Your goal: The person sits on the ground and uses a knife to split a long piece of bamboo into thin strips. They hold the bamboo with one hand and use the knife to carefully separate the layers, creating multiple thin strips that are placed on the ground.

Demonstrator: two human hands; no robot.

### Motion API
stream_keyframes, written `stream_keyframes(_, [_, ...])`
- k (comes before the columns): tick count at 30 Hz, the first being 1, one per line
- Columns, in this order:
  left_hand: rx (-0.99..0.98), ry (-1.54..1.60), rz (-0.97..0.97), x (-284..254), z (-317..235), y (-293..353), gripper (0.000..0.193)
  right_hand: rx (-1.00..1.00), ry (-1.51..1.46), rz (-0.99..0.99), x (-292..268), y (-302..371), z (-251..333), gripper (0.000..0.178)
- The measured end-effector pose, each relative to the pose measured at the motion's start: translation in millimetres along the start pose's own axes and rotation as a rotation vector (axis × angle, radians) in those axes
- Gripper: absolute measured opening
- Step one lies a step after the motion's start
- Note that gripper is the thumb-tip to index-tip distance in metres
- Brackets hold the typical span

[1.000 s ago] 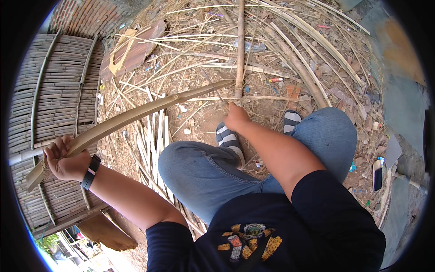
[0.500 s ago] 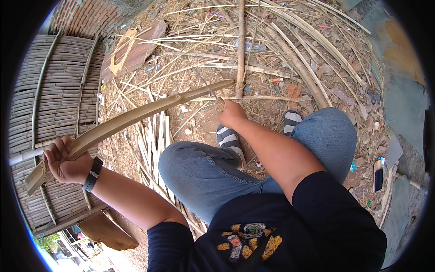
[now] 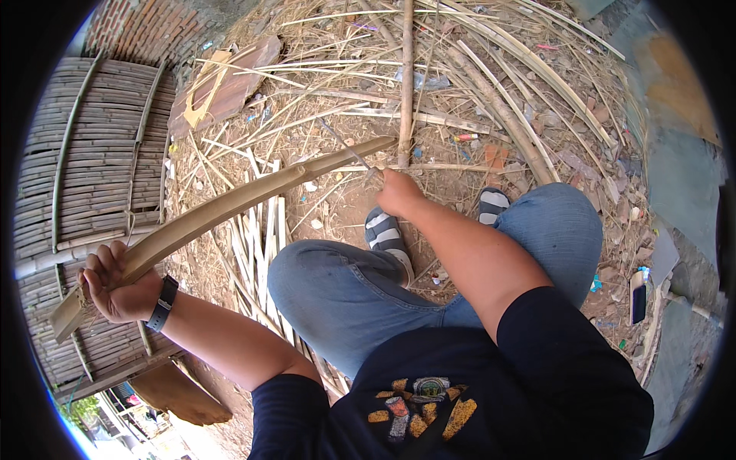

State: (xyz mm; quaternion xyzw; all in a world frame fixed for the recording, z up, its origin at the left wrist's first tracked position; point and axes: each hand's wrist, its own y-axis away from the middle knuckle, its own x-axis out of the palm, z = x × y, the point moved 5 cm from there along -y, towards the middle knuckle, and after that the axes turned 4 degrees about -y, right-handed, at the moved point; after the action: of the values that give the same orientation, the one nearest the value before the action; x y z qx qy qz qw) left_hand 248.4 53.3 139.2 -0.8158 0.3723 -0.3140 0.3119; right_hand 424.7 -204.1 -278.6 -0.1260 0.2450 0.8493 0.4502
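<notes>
A long split bamboo piece (image 3: 230, 201), hollow side showing, slants from the lower left up to the middle of the view. Near its lower end my left hand (image 3: 123, 290) is wrapped round it. The far end lies by an upright wooden pole (image 3: 407, 84). My right hand (image 3: 400, 193) is closed round the handle of a knife (image 3: 338, 138). Its thin blade crosses the bamboo close to the far end, pointing up and left. Whether the edge bites into the bamboo cannot be made out.
Bamboo strips (image 3: 264, 222) lie beside my left knee, and more strips and shavings litter the ground ahead. A bamboo slat wall (image 3: 96, 153) stands at left. A brown board (image 3: 238, 77) lies at the far left. A phone (image 3: 638, 299) rests at right.
My left hand and the near end of the bamboo have shifted slightly right and down. My right hand has moved a little to the right with the knife, its blade still across the bamboo.
</notes>
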Motion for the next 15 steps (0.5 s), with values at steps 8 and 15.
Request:
stream_keyframes(8, [0.023, 0.021, -0.004, -19, -2, 4, 0.014, -0.25, -0.04, 0.165, 11, 37, 76, 0.038])
stream_keyframes(15, [-0.012, -0.041, -0.136, -25, -2, 8, 0.015, 0.157, 0.099, 0.04, 5, 7, -30, 0.038])
